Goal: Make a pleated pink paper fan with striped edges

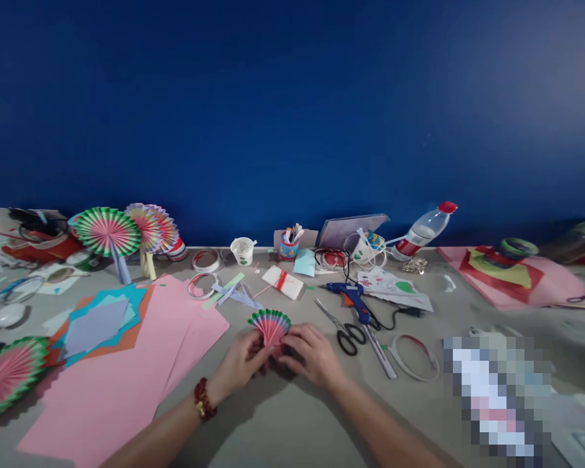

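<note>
A small pleated paper fan (272,325), pink with a lilac band and a green zigzag rim, stands partly spread between my two hands. My left hand (246,357) pinches its lower left side, thumb in front. From the other side my right hand (314,354) has its fingers closed on the fan's right edge and lower part. The fan's base is hidden behind my fingers. Black-handled scissors (350,338) lie just right of my right hand, beside a blue hot glue gun (353,298) and a utility knife (380,351).
Pink paper sheets (127,364) spread on the left, topped by blue and lilac squares (97,325). Finished round fans (108,231) stand at the back left. Tape rolls (414,357), a white cup (244,250), a pen holder (289,247) and a tilted bottle (426,227) are around.
</note>
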Tool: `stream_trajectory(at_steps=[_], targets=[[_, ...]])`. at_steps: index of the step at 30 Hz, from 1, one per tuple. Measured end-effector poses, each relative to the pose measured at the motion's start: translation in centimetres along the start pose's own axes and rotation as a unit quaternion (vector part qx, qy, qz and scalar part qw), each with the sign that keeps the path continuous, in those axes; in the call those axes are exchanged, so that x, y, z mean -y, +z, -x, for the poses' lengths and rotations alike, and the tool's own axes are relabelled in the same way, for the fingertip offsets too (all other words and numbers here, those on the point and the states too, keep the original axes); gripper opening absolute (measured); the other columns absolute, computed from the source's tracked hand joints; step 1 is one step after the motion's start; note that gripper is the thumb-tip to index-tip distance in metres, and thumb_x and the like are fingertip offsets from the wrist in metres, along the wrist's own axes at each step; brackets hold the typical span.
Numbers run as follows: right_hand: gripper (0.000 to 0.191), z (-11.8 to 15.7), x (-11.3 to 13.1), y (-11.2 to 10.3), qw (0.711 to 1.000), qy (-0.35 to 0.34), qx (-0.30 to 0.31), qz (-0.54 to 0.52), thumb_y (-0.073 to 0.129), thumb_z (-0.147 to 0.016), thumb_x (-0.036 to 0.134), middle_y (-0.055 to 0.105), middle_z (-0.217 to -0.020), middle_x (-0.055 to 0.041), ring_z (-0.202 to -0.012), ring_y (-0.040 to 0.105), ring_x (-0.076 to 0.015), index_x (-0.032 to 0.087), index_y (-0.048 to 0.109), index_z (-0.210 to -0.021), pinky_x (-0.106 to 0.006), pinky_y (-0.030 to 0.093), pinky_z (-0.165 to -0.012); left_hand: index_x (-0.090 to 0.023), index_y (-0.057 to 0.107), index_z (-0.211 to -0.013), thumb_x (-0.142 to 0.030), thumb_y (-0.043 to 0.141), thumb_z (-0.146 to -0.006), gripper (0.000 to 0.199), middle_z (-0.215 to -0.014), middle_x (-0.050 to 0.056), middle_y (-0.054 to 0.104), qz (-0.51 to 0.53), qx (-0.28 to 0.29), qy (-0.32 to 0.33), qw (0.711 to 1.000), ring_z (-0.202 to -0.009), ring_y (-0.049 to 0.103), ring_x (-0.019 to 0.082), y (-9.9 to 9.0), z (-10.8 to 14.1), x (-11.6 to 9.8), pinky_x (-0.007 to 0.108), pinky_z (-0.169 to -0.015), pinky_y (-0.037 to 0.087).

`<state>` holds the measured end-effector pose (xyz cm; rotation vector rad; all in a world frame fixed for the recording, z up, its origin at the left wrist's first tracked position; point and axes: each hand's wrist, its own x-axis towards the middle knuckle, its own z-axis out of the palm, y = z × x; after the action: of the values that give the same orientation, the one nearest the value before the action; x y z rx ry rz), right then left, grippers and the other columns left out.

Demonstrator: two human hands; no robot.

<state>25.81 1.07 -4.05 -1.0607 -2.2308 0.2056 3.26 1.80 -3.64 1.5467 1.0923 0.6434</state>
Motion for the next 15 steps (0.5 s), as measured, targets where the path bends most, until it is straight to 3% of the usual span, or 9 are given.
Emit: stream_trajectory(at_steps=[3,6,8,10,12,15], targets=[[0.032,-0.4,-2.1,-2.6,0.995,0.071,-0.058,0.05,0.053,-0.095,0.04,0.066,-0.114,-0.0124,-0.107,0.061,-0.0274,0.022,0.063,-0.12,-0.042,0.051,-0.092,-0.018,0.053,-0.085,-0.056,0.057,-0.088,0.039,-0.065,0.0,0.062,0.067,-0.001,-0.025,0.997,-0.052,0.059,0.014,0.1,-0.1,0.5,0.023,-0.049,0.046],[0.035,0.3,-5.1,-5.9,0.96,0.187,-0.111,0.175,0.048,-0.097,0.038,0.064,-0.117,-0.0129,-0.11,0.059,-0.03,0.021,0.061,-0.125,-0.047,0.047,-0.097,-0.018,0.052,-0.082,-0.054,0.057,-0.089,0.036,-0.065,0.001,0.063,0.077,0.007,-0.025,0.997,-0.054,0.061,0.014,0.0,-0.2,0.5,0.024,-0.052,0.047],[0.04,1.5,-6.9,-7.6,0.92,0.27,-0.091,0.27,0.047,-0.095,0.041,0.062,-0.123,-0.0161,-0.107,0.059,-0.033,0.019,0.06,-0.127,-0.049,0.047,-0.095,-0.018,0.052,-0.084,-0.052,0.057,-0.089,0.035,-0.066,0.001,0.064,0.076,0.007,-0.025,0.997,-0.054,0.061,0.014,0.0,-0.3,0.3,0.024,-0.053,0.047],[0.043,2.7,-8.3,-8.5,0.897,0.317,-0.029,0.306,0.048,-0.093,0.04,0.063,-0.123,-0.0169,-0.101,0.062,-0.0335,0.018,0.059,-0.127,-0.046,0.05,-0.086,-0.018,0.053,-0.085,-0.052,0.058,-0.089,0.035,-0.066,0.001,0.064,0.073,0.006,-0.024,0.997,-0.054,0.061,0.014,-0.1,-0.3,0.2,0.023,-0.052,0.047],[0.041,3.5,-9.0,-8.9,0.89,0.34,0.019,0.302,0.048,-0.092,0.036,0.067,-0.119,-0.0153,-0.096,0.064,-0.0317,0.017,0.059,-0.127,-0.042,0.052,-0.08,-0.018,0.053,-0.085,-0.052,0.057,-0.089,0.035,-0.067,0.001,0.064,0.071,0.008,-0.027,0.997,-0.054,0.061,0.014,-0.1,-0.3,0.2,0.023,-0.052,0.047],[0.036,3.6,-9.4,-9.2,0.894,0.325,0.033,0.308,0.045,-0.093,0.031,0.07,-0.111,-0.0124,-0.095,0.066,-0.0291,0.019,0.062,-0.122,-0.038,0.05,-0.079,-0.018,0.053,-0.086,-0.053,0.056,-0.09,0.036,-0.067,0.001,0.065,0.063,0.008,-0.032,0.997,-0.054,0.061,0.014,-0.1,-0.3,0.3,0.023,-0.052,0.047]])
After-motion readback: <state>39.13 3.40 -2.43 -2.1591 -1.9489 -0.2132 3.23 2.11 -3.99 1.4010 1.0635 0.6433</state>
